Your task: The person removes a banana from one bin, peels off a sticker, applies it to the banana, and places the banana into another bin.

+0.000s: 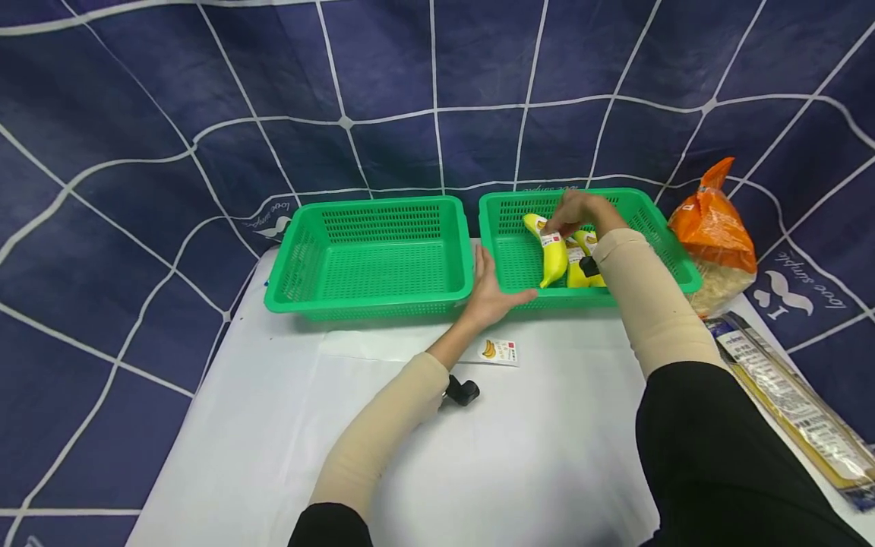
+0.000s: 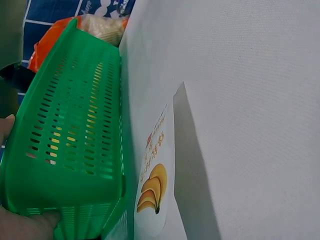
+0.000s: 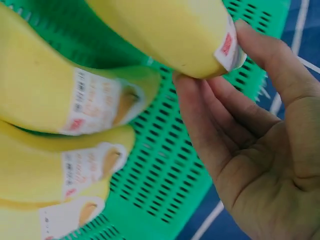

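My right hand (image 1: 588, 210) reaches into the right green basket (image 1: 502, 251), pinching the labelled tip of a yellow banana (image 1: 554, 258) between thumb and fingers. In the right wrist view, a white sticker (image 3: 229, 47) wraps the held banana's tip. Several other bananas (image 3: 35, 85) with similar white stickers lie beside it in the basket. My left hand (image 1: 487, 296) is spread around the basket's front left corner, thumb along the front rim and fingers extended along the left side. Some of its fingers are hidden in the left wrist view.
A second green basket (image 1: 369, 300) stands at the left with nothing in it. A white printed strip with a banana picture (image 1: 497, 352) lies in front. An orange-topped bag (image 1: 718, 228) and a long flat package (image 1: 793, 395) sit at the right. A blue gridded cloth (image 1: 390, 68) hangs behind.
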The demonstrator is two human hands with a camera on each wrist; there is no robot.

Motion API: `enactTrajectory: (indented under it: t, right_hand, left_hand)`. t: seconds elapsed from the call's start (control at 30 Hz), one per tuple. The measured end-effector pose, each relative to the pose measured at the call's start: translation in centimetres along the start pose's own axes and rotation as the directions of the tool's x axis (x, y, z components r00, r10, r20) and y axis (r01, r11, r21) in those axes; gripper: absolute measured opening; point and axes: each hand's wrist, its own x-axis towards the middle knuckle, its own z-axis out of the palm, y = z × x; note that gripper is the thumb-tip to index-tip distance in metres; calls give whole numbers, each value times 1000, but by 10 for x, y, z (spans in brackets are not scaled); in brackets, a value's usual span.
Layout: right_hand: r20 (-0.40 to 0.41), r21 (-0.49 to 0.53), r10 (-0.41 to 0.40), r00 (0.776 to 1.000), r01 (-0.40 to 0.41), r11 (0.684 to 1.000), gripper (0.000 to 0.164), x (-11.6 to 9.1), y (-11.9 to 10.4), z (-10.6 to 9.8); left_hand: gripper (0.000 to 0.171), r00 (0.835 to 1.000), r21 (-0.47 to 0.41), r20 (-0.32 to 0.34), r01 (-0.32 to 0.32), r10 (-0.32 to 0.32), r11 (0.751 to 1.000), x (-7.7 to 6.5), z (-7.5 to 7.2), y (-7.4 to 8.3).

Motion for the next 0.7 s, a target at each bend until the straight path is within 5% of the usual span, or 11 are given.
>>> enactTrajectory:
  t: [0.17, 0.7]
  right_hand:
    - [0, -11, 13, 1000, -13, 1000, 29, 4, 4, 11]
    - [-148, -127, 137, 979, -157, 980, 35, 13, 6, 32]
  left_hand:
    - [125, 1000, -2, 6, -8, 8, 1000, -1, -3, -1]
    - [125, 1000, 11, 16, -12, 12, 1000, 0, -3, 0]
